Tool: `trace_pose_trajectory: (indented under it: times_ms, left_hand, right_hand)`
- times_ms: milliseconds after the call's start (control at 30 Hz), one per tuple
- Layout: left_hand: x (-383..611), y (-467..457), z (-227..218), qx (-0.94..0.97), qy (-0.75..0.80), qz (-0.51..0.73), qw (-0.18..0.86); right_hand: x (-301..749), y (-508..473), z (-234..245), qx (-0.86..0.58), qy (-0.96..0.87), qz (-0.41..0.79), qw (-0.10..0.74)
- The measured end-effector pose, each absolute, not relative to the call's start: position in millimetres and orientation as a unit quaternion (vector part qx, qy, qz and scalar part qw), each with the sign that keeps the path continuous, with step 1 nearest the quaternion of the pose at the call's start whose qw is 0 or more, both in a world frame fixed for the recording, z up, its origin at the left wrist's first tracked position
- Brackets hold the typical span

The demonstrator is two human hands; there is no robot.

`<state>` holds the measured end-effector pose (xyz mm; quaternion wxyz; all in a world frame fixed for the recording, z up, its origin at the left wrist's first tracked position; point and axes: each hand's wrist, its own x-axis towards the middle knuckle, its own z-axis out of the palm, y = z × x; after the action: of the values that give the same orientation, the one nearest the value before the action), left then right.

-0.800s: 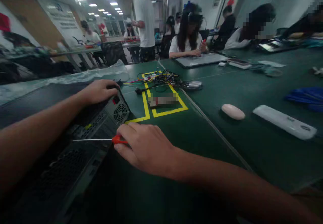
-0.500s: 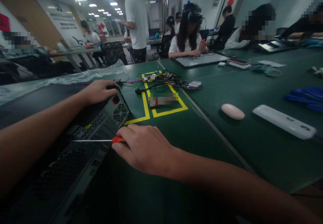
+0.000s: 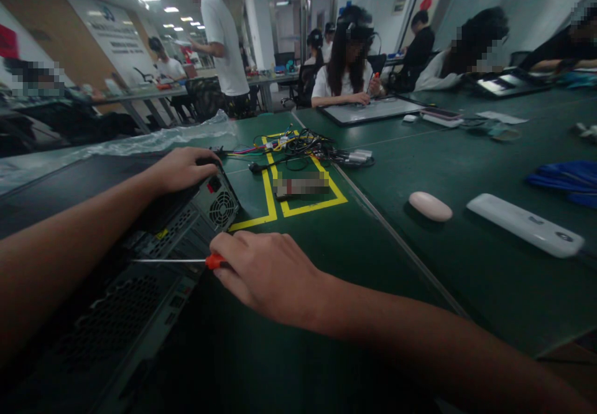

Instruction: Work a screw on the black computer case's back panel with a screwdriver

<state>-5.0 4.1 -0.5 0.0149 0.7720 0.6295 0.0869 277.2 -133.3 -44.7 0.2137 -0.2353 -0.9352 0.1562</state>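
A dark computer case [image 3: 153,258] lies on its side on the green table [image 3: 373,258], its rear panel with a round fan grille [image 3: 224,207] facing me. My left hand [image 3: 184,168] rests on the case's top far corner, fingers curled over the edge. My right hand [image 3: 268,274] is closed round the red handle of a screwdriver [image 3: 186,261]. The thin metal shaft runs level to the left, its tip against the rear panel.
A bundle of coloured cables [image 3: 298,147] lies on a yellow-taped square [image 3: 289,196]. To the right are a pale oval mouse [image 3: 430,206], a white bar-shaped device [image 3: 525,224] and blue cloth [image 3: 566,178]. Clear plastic wrap [image 3: 140,143] lies behind. Several people sit or stand at the far tables.
My right hand has turned slightly on the screwdriver handle, staying in place. The standing person in the white shirt has walked to the left in the background.
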Motion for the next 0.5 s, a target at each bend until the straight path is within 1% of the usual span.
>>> trace_pose_trajectory:
  times_ms: [500]
  left_hand:
    - [-6.6,4.6,-2.0,0.772,0.628,0.095,0.015]
  right_hand:
    - [278.4,-133.1,-43.8,-0.238,-0.934,0.161,0.21]
